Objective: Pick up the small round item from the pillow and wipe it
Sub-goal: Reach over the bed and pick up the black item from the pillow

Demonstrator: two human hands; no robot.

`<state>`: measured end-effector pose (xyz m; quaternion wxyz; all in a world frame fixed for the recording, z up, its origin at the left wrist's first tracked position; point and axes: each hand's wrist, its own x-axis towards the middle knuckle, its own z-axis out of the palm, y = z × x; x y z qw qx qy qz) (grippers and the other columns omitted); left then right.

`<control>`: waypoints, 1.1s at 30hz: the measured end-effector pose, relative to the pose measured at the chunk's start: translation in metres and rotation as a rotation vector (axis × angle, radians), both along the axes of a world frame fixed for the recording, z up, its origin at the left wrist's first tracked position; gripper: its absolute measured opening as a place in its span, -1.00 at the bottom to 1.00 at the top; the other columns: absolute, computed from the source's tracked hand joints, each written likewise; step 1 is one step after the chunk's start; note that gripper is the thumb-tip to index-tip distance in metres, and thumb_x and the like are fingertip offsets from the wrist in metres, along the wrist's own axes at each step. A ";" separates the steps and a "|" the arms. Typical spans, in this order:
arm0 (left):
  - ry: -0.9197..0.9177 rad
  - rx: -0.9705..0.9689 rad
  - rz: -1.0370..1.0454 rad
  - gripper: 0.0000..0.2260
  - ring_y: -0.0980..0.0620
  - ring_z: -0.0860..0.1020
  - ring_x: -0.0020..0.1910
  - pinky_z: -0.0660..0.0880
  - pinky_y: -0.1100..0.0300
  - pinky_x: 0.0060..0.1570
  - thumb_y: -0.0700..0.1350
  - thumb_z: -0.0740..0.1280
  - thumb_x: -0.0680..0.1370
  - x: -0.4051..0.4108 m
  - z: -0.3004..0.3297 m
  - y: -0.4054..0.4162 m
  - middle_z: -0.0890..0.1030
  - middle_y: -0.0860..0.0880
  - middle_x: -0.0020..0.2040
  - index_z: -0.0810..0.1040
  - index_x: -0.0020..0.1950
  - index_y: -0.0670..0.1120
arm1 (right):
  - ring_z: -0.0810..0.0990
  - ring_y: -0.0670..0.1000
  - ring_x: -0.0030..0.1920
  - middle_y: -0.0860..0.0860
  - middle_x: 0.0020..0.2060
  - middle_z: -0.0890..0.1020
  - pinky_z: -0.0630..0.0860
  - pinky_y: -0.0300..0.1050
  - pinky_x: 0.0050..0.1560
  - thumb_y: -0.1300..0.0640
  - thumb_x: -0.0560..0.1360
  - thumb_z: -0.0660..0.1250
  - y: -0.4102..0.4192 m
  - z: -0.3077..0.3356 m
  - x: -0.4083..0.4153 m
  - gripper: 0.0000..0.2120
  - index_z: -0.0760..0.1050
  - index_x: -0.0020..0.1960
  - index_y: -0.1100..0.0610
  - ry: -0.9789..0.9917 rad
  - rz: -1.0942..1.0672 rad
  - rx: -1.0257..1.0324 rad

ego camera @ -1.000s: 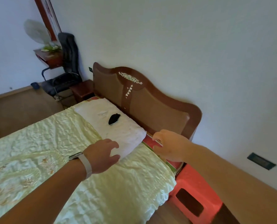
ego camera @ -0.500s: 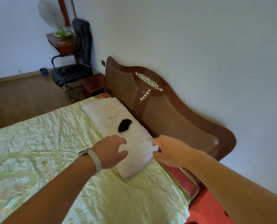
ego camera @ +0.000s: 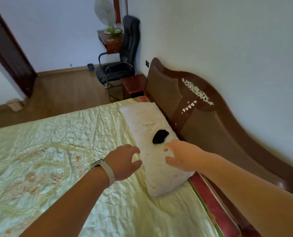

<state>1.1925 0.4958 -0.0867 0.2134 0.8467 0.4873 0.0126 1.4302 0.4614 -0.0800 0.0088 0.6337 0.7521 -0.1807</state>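
Small, round and black, the item (ego camera: 160,137) lay untouched on the white pillow (ego camera: 161,151) beside the wooden headboard (ego camera: 210,130), so the task had barely begun: the pick-up and the wiping both remained. The right hand (ego camera: 181,155) hovered with fingers spread and empty, the item just off its fingertips at about 11 o'clock. The left hand (ego camera: 125,162), a pale band on its wrist, was likewise open and empty over the pillow's edge and the quilted bedspread (ego camera: 56,151). No wiping cloth was visible. Compared with half a second earlier, both hands had opened and moved closer to the item.
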 end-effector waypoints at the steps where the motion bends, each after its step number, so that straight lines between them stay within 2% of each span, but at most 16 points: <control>1: -0.001 0.003 0.018 -0.62 0.01 0.52 0.11 0.47 0.01 0.17 0.13 0.26 0.54 0.001 0.001 0.004 0.51 0.01 0.30 0.44 0.33 0.04 | 0.52 0.02 0.01 -0.01 0.20 0.48 0.50 0.02 0.03 -0.13 0.52 0.18 0.008 -0.003 0.001 -0.57 0.35 0.33 0.00 0.005 0.014 -0.008; 4: 0.022 0.016 0.068 -0.62 0.01 0.52 0.11 0.48 0.01 0.16 0.12 0.26 0.54 0.011 0.000 0.014 0.51 0.00 0.30 0.45 0.33 0.03 | 0.54 0.03 -0.03 -0.02 0.20 0.47 0.52 0.07 0.00 -0.16 0.50 0.18 0.029 -0.014 0.012 -0.54 0.34 0.34 -0.02 0.033 0.055 -0.028; 10: 0.112 -0.035 0.108 -0.61 -0.01 0.44 0.30 0.44 -0.01 0.25 0.12 0.25 0.56 0.058 -0.013 0.045 0.49 0.01 0.35 0.43 0.36 0.03 | 0.53 -0.02 -0.15 0.00 0.12 0.52 0.53 0.03 -0.12 -0.15 0.50 0.15 0.070 -0.036 0.066 -0.53 0.35 0.35 0.02 0.093 0.098 -0.006; 15: 0.060 -0.073 0.166 -0.64 -0.04 0.51 0.21 0.47 0.01 0.18 0.09 0.27 0.56 0.125 -0.038 0.085 0.51 -0.02 0.32 0.46 0.33 0.02 | 0.51 0.03 0.00 -0.01 0.22 0.47 0.50 0.02 -0.06 -0.12 0.52 0.15 0.106 -0.067 0.121 -0.56 0.35 0.34 0.03 0.145 0.112 -0.041; 18: 0.081 -0.136 0.182 -0.64 -0.04 0.52 0.18 0.47 0.03 0.15 0.09 0.26 0.56 0.155 -0.064 0.112 0.51 -0.03 0.31 0.46 0.33 0.01 | 0.49 -0.05 -0.13 -0.02 0.22 0.45 0.39 -0.09 -0.22 -0.12 0.52 0.15 0.132 -0.092 0.149 -0.57 0.35 0.33 0.03 0.172 0.101 -0.074; 20: 0.078 -0.197 0.208 -0.64 -0.03 0.51 0.20 0.45 0.07 0.15 0.09 0.26 0.56 0.168 -0.082 0.130 0.51 -0.04 0.31 0.46 0.32 0.01 | 0.47 -0.04 -0.11 0.00 0.22 0.46 0.36 -0.09 -0.21 -0.11 0.52 0.15 0.148 -0.109 0.163 -0.57 0.35 0.33 0.04 0.198 0.098 -0.118; 25: -0.004 -0.366 0.307 -0.67 0.02 0.51 0.17 0.40 0.18 0.09 0.05 0.28 0.56 0.188 -0.131 0.163 0.53 -0.03 0.29 0.49 0.29 -0.01 | 0.45 -0.04 -0.09 -0.01 0.17 0.46 0.34 -0.11 -0.23 -0.09 0.50 0.19 0.182 -0.150 0.179 -0.61 0.38 0.28 0.04 0.247 0.023 -0.197; 28: -0.127 -0.453 0.405 -0.74 0.06 0.53 0.08 0.39 0.21 -0.01 0.02 0.30 0.54 0.194 -0.166 0.180 0.58 0.01 0.19 0.54 0.21 0.01 | 0.45 -0.06 -0.13 -0.01 0.14 0.47 0.30 -0.18 -0.31 -0.08 0.49 0.21 0.198 -0.177 0.179 -0.62 0.40 0.26 0.03 0.259 -0.005 -0.206; 30: -0.209 -0.503 0.467 -0.78 0.07 0.55 0.08 0.42 0.22 -0.06 0.02 0.30 0.53 0.196 -0.189 0.191 0.60 0.08 0.09 0.56 0.14 0.03 | 0.45 -0.06 -0.11 -0.02 0.16 0.46 0.31 -0.17 -0.28 -0.07 0.49 0.21 0.209 -0.197 0.179 -0.62 0.40 0.26 0.03 0.275 -0.046 -0.227; 33: -0.320 -0.576 0.542 -0.84 0.05 0.56 0.09 0.48 0.13 0.04 0.00 0.31 0.51 0.200 -0.225 0.206 0.61 0.06 0.03 0.57 0.07 0.04 | 0.45 -0.05 -0.06 -0.03 0.20 0.45 0.35 -0.13 -0.20 -0.06 0.51 0.23 0.226 -0.227 0.175 -0.64 0.40 0.27 0.03 0.284 -0.083 -0.269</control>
